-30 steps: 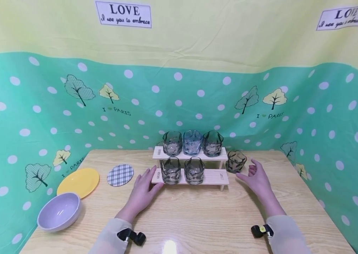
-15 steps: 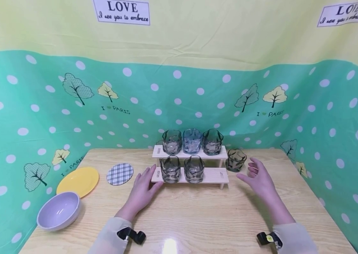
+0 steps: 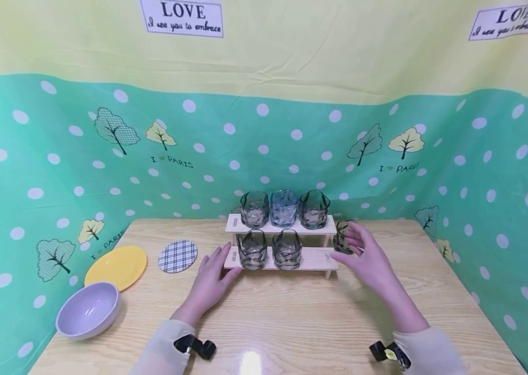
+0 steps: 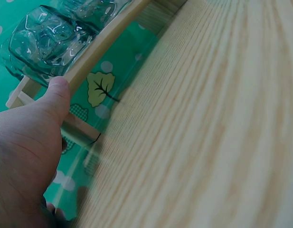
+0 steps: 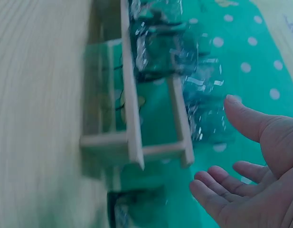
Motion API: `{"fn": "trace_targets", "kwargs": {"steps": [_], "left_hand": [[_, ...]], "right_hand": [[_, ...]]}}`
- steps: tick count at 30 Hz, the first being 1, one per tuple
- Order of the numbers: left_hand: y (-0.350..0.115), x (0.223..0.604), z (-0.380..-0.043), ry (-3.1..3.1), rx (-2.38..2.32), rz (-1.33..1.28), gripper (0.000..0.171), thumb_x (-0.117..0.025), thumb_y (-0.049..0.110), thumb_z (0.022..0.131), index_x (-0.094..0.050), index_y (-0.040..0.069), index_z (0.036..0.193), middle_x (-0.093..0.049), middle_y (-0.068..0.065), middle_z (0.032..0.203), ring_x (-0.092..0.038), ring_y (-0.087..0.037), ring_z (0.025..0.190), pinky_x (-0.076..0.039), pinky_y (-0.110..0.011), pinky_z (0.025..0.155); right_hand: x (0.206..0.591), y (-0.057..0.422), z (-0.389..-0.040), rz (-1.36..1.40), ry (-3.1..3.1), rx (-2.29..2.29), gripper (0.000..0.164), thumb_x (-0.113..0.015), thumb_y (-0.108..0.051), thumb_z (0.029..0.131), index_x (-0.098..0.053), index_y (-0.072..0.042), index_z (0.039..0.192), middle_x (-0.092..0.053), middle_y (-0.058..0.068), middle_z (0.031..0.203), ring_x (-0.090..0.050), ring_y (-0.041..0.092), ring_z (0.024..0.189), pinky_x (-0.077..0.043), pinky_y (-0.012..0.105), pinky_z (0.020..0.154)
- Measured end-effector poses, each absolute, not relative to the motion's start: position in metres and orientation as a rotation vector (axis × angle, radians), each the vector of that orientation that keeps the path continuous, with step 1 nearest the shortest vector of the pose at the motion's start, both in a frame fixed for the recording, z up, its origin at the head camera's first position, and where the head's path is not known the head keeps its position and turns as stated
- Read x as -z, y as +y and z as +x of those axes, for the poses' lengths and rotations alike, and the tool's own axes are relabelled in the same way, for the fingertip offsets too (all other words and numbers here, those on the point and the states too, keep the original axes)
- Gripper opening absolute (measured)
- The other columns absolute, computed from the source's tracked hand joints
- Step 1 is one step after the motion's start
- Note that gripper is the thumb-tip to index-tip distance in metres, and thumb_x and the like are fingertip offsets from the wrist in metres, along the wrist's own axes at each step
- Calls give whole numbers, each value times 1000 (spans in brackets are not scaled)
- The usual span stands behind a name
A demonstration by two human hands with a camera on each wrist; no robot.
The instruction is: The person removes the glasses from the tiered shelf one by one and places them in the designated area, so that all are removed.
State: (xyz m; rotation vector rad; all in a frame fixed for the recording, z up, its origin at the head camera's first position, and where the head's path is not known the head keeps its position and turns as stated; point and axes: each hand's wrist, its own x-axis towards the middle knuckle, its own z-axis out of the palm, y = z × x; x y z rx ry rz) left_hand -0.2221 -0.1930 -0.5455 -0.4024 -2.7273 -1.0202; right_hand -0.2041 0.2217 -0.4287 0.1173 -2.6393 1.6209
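we are seeing the loose glass (image 3: 340,238) sitting just beyond our right hand (image 3: 371,263), partly hiding behind its fingers and lying far nearer to it than to our left hand (image 3: 209,281). our right hand is grasping nothing, its fingers lying apart; whether a fingertip is touching the glass, we cannot tell. the rack (image 3: 313,259) is running lengthwise from our left hand toward our right, bearing five other glasses (image 3: 287,251) between them. our left hand is resting unclenched against its own end of the rack, thumb touching the front edge.
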Motion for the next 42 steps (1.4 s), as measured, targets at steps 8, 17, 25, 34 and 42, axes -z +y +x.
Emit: {"fn": "trace_targets", "kwargs": {"steps": [8, 17, 25, 34, 42], "left_hand": [[-192, 543, -221, -2739, 1028, -397, 81, -71, 43, 109, -36, 6, 173, -41, -26, 171, -32, -47, 162, -11, -67, 134], [-192, 545, -221, -2740, 1027, -384, 82, -72, 43, 109, -35, 7, 173, -42, -23, 171, -31, -47, 162, -11, -66, 134], [-192, 545, -221, -2745, 1028, -375, 81, -71, 43, 109, -36, 7, 173, -43, -24, 171, -31, -47, 162, -11, -65, 134], [-193, 547, -222, -2731, 1019, -386, 82, -71, 44, 109, -36, 7, 173, -42, -24, 171, -32, -48, 161, -12, -66, 134], [-192, 549, -221, -2718, 1011, -391, 81, -71, 45, 109, -37, 8, 173, -44, -23, 171, -33, -49, 160, -12, -68, 133]], "right_hand": [[424, 188, -206, 221, -2605, -1714, 101, -91, -21, 95, -29, -6, 173, -48, 25, 163, -48, 45, 151, -38, 51, 128], [431, 152, -212, 278, -2608, -1739, 107, -96, -28, 88, -32, -12, 173, -51, 18, 162, -51, 39, 150, -39, 49, 128], [438, 136, -216, 293, -2625, -1706, 105, -97, -24, 87, -36, -12, 171, -54, 15, 160, -50, 37, 150, -39, 50, 128], [450, 129, -221, 265, -2637, -1695, 107, -97, -19, 86, -35, -9, 172, -54, 18, 160, -51, 39, 148, -42, 53, 126], [461, 126, -223, 256, -2644, -1701, 109, -98, -21, 85, -34, -10, 173, -46, 21, 167, -51, 44, 150, -43, 52, 124]]}}
